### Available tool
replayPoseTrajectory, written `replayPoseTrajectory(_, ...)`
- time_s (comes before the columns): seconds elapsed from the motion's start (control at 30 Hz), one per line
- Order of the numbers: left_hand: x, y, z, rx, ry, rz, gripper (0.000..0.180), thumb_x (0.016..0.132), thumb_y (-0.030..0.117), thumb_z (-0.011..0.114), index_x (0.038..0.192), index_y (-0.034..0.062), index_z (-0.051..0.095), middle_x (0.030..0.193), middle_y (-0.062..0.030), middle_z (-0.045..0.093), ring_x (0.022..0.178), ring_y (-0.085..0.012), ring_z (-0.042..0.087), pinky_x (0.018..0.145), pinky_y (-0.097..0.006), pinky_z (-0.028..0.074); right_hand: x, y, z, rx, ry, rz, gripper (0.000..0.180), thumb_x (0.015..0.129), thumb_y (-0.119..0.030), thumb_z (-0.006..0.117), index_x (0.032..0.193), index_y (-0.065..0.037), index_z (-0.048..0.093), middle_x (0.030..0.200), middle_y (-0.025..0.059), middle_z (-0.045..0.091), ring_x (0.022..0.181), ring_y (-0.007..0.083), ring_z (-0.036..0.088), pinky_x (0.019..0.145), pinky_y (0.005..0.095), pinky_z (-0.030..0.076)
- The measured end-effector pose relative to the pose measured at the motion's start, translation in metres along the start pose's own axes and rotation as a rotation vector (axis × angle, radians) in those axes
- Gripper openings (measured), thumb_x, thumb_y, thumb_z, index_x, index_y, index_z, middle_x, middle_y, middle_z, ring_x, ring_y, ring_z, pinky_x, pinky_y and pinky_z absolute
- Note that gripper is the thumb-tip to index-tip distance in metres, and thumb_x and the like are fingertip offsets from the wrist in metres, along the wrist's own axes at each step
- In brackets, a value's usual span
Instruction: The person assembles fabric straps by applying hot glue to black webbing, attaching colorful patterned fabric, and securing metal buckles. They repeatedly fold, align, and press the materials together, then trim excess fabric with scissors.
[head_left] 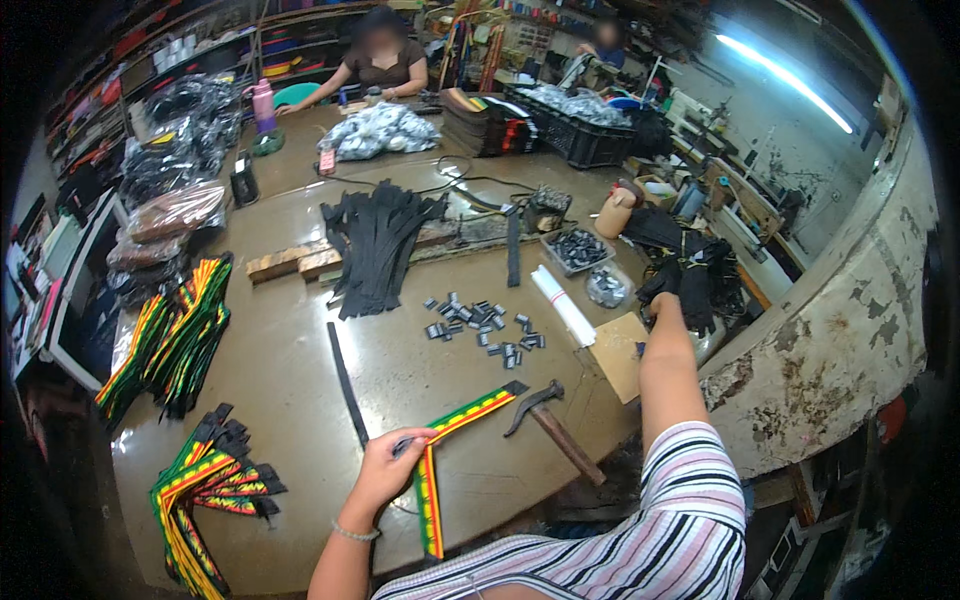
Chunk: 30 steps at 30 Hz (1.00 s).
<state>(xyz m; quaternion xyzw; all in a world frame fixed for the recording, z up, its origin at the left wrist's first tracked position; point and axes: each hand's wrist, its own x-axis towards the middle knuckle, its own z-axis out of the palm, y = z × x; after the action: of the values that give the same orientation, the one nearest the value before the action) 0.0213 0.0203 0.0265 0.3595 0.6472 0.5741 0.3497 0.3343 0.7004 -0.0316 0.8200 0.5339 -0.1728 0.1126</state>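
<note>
My left hand (385, 472) is closed on a striped strap (475, 408) of green, yellow and red with a black end. One part of the strap runs up to the right; another hangs down toward the table edge. Something small and dark shows by my thumb, too small to name. My right arm stretches far right, and my right hand (660, 304) is at a heap of black straps (690, 262); its fingers are mostly hidden there. A hammer (548, 425) with a wooden handle lies right of the strap. Small black-and-silver clips (480, 320) lie scattered beyond it.
Striped strap bundles (190, 490) lie at the left. Black straps (378, 240) drape over wooden bars (290, 262). A tub of clips (577, 250), a white roll (563, 305) and a tan board (620, 352) are at the right. A person (385, 60) sits across the table (270, 350).
</note>
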Motion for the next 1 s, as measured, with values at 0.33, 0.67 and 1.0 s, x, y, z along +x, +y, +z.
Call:
replayPoseTrajectory(0.33,-0.006,0.007,0.003,0.035,0.086,0.064,0.028,0.082,0.016,0.079,0.102,-0.0012,0.072,0.095,-0.004,0.069,0.088,-0.0104,0.06,0.082,-0.026,0.048,-0.207,-0.011,-0.11,-0.265,-0.066,-0.355,0.02,0.084,-0.026,0.064,0.094,-0.01,0.074,0.103,0.0091,0.072,0.084,0.0183,0.07,0.077,0.0388,0.055)
replayPoseTrajectory(0.67,-0.003,0.004,0.004,-0.096,0.039,0.003,0.021,0.09,0.018,0.071,0.098,-0.0004,0.073,0.088,-0.0012,0.07,0.082,-0.0071,0.06,0.077,-0.022,0.047,-0.326,0.045,0.084,0.203,0.578,-0.654,0.028,0.087,-0.021,0.059,0.097,0.003,0.07,0.098,0.0266,0.069,0.095,0.0422,0.067,0.086,0.0496,0.053)
replayPoseTrajectory(1.0,-0.011,0.017,-0.002,-0.058,-0.086,0.125,0.013,0.092,0.015,0.068,0.091,0.0021,0.066,0.083,-0.0075,0.071,0.075,-0.0105,0.064,0.068,-0.026,0.05,-0.482,0.054,0.096,0.913,-0.216,-1.504,0.025,0.095,-0.021,0.062,0.102,0.001,0.069,0.101,0.0127,0.07,0.094,0.0163,0.065,0.084,0.0315,0.051)
